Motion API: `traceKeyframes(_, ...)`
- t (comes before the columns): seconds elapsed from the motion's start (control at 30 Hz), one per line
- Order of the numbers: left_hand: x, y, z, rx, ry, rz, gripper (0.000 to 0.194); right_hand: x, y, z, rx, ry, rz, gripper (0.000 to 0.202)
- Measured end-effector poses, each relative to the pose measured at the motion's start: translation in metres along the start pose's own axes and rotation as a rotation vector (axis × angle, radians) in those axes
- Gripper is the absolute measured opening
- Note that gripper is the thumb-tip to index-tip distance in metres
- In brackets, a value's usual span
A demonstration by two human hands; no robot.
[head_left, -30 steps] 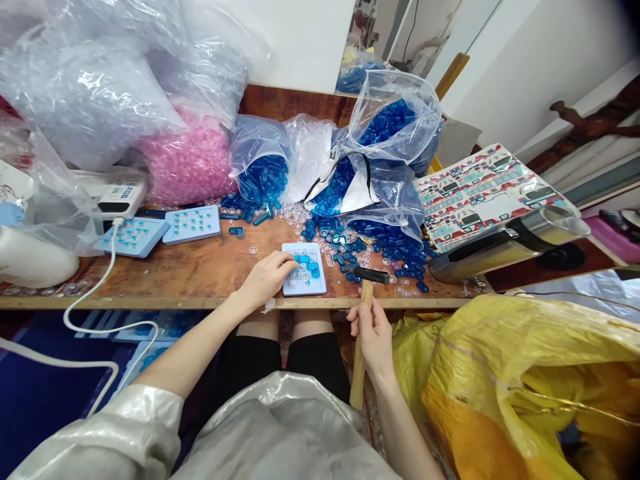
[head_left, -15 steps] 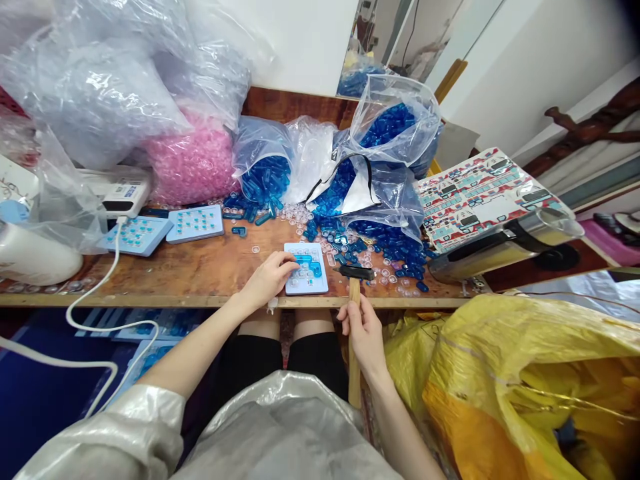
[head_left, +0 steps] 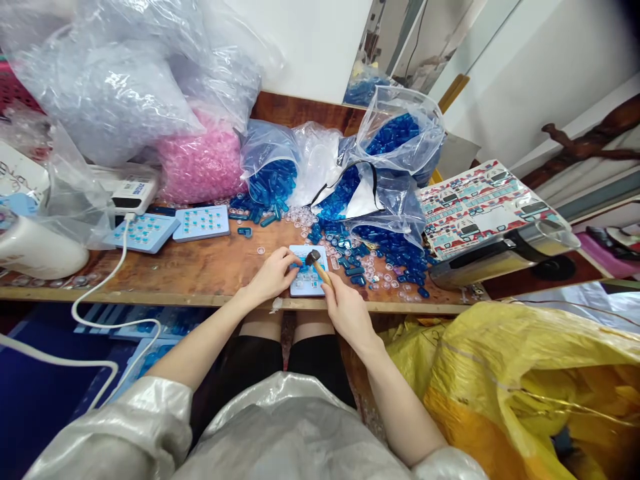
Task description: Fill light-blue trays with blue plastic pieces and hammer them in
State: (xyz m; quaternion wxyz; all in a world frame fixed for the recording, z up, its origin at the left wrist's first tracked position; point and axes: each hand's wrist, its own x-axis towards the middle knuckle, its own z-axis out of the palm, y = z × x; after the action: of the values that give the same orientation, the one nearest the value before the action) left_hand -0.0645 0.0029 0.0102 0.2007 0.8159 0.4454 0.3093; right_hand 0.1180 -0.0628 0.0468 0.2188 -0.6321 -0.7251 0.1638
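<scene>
A light-blue plastic board [head_left: 306, 291] lies near the table's front edge, with blue plastic pieces [head_left: 303, 269] and small clear ones on it. My left hand [head_left: 274, 275] rests at the board's left side, its fingers bent and pressed together at a blue piece there. In my right hand [head_left: 347, 310] is the wooden handle of a small hammer [head_left: 321, 270]. The dark hammer head is over the upper part of the board, close to my left fingertips, and hides some of the pieces. Whether the head touches a piece I cannot tell.
Loose blue pieces [head_left: 390, 247] and clear caps spill from plastic bags [head_left: 273, 181] behind the board. Two similar boards [head_left: 203, 233] lie at left beside a white cable [head_left: 120, 267]. A clear tumbler [head_left: 505, 257] lies at right, above a yellow sack [head_left: 480, 360].
My right hand has raised the hammer and swung it left, from beside the board to over it. My left hand stays at the board. The view has shifted slightly.
</scene>
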Motion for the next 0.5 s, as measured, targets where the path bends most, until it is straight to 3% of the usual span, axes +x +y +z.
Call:
traceKeyframes(0.23, -0.001, -0.001, -0.003, 0.047, -0.051, 0.006, 0.025, -0.003, 0.002, 0.003, 0.059, 0.002, -0.009, 0.035)
traceKeyframes(0.37, 0.005, 0.004, -0.006, 0.117, -0.14, -0.033, 0.024, -0.005, 0.009, -0.003, 0.098, 0.028, 0.061, 0.037)
traceKeyframes(0.5, 0.01, 0.01, -0.003, 0.135, -0.128, -0.077, 0.017, -0.009, 0.015, 0.001, 0.09, -0.02, 0.018, 0.035)
